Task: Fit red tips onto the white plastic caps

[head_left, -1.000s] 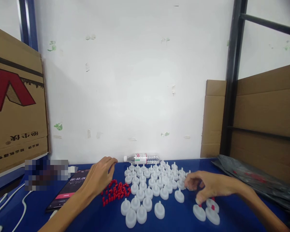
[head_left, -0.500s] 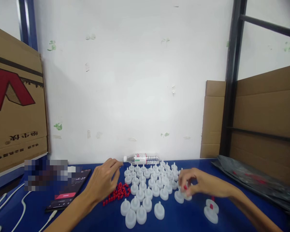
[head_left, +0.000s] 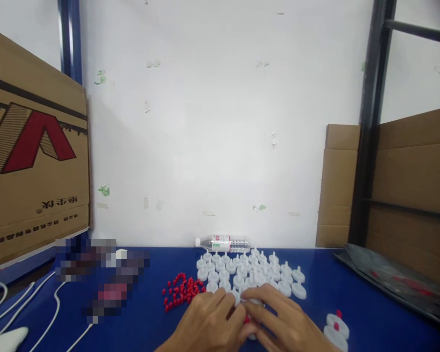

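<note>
My left hand [head_left: 207, 322] and my right hand [head_left: 284, 318] meet at the front middle of the table, fingers bent and close together. Between them a small red cap [head_left: 247, 319] shows, with a sliver of white plastic under it; my right fingers close round this piece. What my left fingers pinch is hidden. Just beyond the hands stand many white nozzle caps [head_left: 298, 290], round-based with thin upright spouts. Left of these lies a loose pile of small red caps [head_left: 186, 292]. Two white nozzle caps with red tips [head_left: 337, 326] sit at the front right.
A clear plastic bottle [head_left: 225, 243] lies along the wall behind the white pieces. At left are a blurred-out phone, white cables [head_left: 56, 308] and a printed carton [head_left: 36, 161]. A dark plastic bag [head_left: 392, 281] and cardboard [head_left: 337, 186] are on the right.
My right hand has come left and nearer with its white piece and red cap. My left hand has moved right and nearer to join it. The view has shifted slightly left.
</note>
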{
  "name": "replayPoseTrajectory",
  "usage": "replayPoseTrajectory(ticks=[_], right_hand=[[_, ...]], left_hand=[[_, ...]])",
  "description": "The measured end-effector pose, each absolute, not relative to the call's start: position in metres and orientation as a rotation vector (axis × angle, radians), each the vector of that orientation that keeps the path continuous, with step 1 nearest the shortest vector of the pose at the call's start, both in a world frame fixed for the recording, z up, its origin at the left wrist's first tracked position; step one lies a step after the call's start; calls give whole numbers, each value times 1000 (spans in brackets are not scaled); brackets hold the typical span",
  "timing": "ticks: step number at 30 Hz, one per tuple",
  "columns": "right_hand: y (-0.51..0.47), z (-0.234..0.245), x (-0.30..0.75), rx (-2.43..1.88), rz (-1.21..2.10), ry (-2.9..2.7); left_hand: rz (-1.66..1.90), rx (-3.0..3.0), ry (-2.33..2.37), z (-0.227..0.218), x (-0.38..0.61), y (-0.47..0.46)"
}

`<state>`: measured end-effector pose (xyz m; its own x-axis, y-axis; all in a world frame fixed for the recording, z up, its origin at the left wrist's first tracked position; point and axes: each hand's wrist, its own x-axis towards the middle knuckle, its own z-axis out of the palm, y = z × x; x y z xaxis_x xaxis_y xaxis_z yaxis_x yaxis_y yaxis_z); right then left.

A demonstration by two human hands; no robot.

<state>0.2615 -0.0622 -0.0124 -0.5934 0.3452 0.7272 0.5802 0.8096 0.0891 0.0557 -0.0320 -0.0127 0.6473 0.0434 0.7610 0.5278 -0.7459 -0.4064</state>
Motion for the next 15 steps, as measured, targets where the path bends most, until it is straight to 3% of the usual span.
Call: replayPoseTrajectory(ticks=[10, 15], right_hand=[[-61, -5, 260, -657, -575, -2257], [-56, -2, 267, -642, -759, -2223]], left_hand=[[-890, -2407, -546, -10, 48, -33], [-1083, -2660, -761, -11, 53, -34]])
